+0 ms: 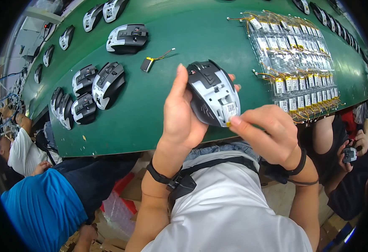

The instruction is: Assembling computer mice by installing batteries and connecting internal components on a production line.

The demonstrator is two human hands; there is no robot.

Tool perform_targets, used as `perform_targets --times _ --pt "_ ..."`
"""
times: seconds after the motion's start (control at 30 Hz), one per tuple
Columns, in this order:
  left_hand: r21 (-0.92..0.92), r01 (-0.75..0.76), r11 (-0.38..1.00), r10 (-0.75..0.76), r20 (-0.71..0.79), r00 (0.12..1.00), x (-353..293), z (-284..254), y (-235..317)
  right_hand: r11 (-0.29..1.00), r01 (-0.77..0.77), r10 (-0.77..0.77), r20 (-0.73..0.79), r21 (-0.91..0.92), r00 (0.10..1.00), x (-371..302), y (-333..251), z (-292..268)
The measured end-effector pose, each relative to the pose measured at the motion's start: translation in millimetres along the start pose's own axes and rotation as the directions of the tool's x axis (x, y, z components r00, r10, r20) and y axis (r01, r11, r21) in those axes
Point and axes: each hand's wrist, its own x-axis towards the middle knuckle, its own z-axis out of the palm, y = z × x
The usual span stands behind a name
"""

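Mouse shell (212,93): underside up above green counter (158,122), cradled in left hand (179,119) to expose its base; right hand (268,132) fingers (239,122) pinched narrow at its lower edge; battery tray (295,63) alongside

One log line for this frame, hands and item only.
left hand: holds computer mouse underside up | right hand: fingertips pinch at mouse's near end | below: green table | nearby: loose battery

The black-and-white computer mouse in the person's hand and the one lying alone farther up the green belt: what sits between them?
In the head view, only a small black battery with thin yellow wires lies between them.
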Motion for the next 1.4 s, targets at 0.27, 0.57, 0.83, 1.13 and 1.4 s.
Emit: perform_targets --times 0.27,0.57,0.83,1.13,1.4 --pt "0.088 -0.014 0.996 0.006 0.091 0.996 1.0 2.7 0.4 0.992 -0.098 0.095 0.042 0.075 0.995 2.3 -0.8 -7.7" --pt "0.221 -0.134 0.966 0.117 0.088 0.989 4.8 16.5 -1.9 0.898 -0.436 0.435 0.028 0.066 0.900 9.9 1.3 -3.4" --pt "0.123 -0.096 0.988 0.081 0.122 0.989 7.0 5.9 1.0 0.990 -0.125 0.132 0.107 -0.072 0.985 -2.8 6.8 -13.1" --pt "0.171 -0.124 0.977 0.112 0.077 0.991 4.7 0.7 3.0 0.995 -0.062 0.073 0.150 -0.079 0.986 4.0 17.8 -10.3" --pt "0.156 -0.242 0.958 0.239 0.042 0.970 7.0 2.8 -0.2 0.925 -0.352 0.342 0.093 0.144 0.935 8.6 0.0 9.7"
